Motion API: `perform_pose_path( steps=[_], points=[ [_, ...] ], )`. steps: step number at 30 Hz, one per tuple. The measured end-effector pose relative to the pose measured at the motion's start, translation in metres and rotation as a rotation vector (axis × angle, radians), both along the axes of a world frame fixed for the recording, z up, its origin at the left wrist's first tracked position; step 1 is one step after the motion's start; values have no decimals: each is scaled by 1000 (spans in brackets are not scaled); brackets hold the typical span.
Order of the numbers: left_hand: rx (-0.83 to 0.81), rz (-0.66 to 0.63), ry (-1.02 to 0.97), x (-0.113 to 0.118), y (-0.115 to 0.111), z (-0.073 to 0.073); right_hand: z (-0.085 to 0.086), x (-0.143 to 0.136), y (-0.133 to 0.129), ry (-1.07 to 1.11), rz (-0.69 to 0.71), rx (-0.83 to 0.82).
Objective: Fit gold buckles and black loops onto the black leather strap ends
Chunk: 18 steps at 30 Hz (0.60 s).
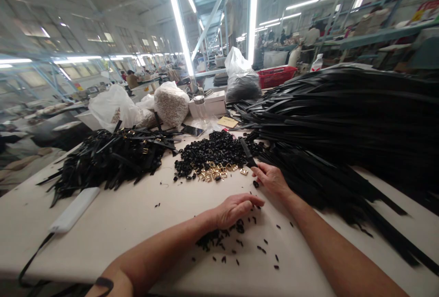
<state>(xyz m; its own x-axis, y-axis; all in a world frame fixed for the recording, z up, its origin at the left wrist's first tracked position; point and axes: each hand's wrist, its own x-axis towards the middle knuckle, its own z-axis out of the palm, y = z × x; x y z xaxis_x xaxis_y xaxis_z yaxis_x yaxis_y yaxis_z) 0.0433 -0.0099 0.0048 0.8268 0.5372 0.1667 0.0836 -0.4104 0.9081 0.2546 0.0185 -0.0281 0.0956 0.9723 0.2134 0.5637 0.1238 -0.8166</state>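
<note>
Head view: right fingers (261, 172) pinch a black strip (246, 150) (flat, narrow), left fingers (254, 199) outstretched.

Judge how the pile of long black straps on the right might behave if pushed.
The pile of black straps would likely bend and shift, since its lengths curve and droop. It could slide apart, as they look glossy and seem loosely layered. Whole, it is probably heavy, given its bulk.

Two heaps of black straps (343, 114), one mound of black loops (219, 148), over a dozen scattered black bits (276, 267), several gold buckles (243, 171), one phone (192, 130), one yellow card (227, 121), one red basket (277, 77)
</note>
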Motion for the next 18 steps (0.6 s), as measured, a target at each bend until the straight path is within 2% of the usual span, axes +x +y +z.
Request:
perform_pose_path(
  steps=[2, 4, 7, 9, 12, 14, 16, 18],
  points=[
    [-55, -4, -2, -5, -3, 6, -1, 1, 0, 3, 0, -2],
    [-94, 77, -37, -19, 0, 13, -2, 1, 0, 9, 1, -3],
    [-91, 210, -60, -54, 3, 22, -2, 1, 1, 17, 3, -4],
    [3, 258, 4, -85, -3, 24, -1, 0, 1, 17, 4, -7],
    [167, 256, 207, -127, -20, 17, 1, -1, 0, 6, 3, -12],
    [257, 207, 369, -144, -32, 7, 3, -2, 0, 4, -2, -13],
    [336, 159, 482, -150, -40, -1, 5, -3, -1, 20, -9, -11],
    [390, 138, 528, -145, -43, -8, 5, -3, -1, 34, -21, -18]
  ],
)
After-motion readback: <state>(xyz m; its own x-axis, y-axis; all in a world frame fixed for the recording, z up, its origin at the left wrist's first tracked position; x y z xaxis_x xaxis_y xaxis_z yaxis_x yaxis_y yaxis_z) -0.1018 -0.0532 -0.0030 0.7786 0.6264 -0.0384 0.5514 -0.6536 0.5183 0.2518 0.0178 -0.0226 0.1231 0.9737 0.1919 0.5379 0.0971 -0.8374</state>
